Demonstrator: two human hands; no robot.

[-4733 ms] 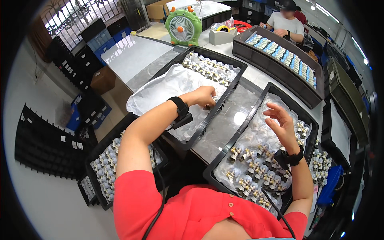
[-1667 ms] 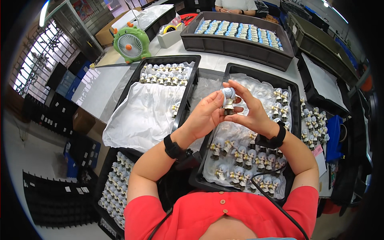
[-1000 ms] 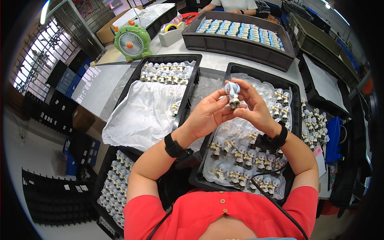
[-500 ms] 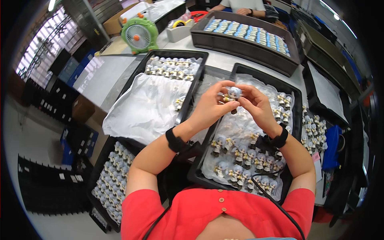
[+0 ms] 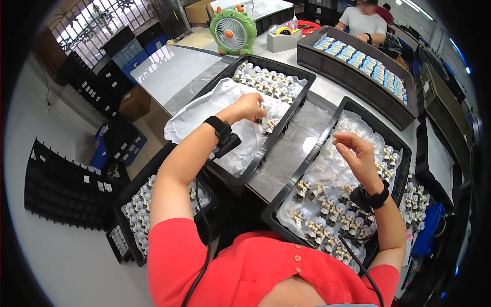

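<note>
My left hand (image 5: 249,107) is over the left black tray (image 5: 276,140), its fingers closed around a small pale-haired figurine that they mostly hide. Just beside it, another figurine (image 5: 271,124) lies on the white paper liner (image 5: 204,110). Rows of the same figurines (image 5: 276,82) fill the far end of that tray. My right hand (image 5: 358,153) hovers above the right black tray (image 5: 286,189), fingers apart and holding nothing. Under and around it, figurines (image 5: 327,217) with white and dark clothing lie on crinkled clear plastic film (image 5: 342,158).
Beyond the trays stand a green fan (image 5: 232,33), a white tape holder (image 5: 283,42) and a large brown bin (image 5: 353,71) of blue and white pieces. A person (image 5: 364,23) sits behind the bin. A lower tray of figurines (image 5: 137,210) is at my left; a cable crosses my left arm.
My hands have parted. The left carried the figurine from above the right tray to the left tray; the right let go and stayed over the right tray. The view has shifted.
</note>
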